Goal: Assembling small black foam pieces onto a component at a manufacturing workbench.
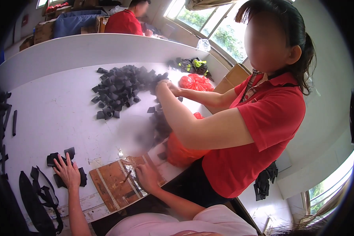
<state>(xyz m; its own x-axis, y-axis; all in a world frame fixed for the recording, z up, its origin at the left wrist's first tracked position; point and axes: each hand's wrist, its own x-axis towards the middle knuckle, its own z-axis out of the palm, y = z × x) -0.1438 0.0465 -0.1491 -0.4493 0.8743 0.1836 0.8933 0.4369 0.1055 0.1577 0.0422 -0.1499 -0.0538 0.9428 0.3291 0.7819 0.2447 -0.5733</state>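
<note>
My left hand (69,174) lies flat with its fingers spread over several black fabric pieces (83,177) at the table's near left. My right hand (147,178) is closed above a brown wooden board (106,183) with pale strips across it. A thin brown stick (127,176) slants down from its fingertips to the board; the grip itself is partly hidden. Wet, shiny patches show on the board beside the stick. Left of my left hand lie a long black fabric strip (30,202) and a looped black band (47,192).
A co-worker in a red shirt (269,118) stands at the right, hands at a heap of folded black pieces (120,88). Red plastic bags (196,82) sit near them. A white partition (102,46) closes the far side; another person (124,21) is beyond it.
</note>
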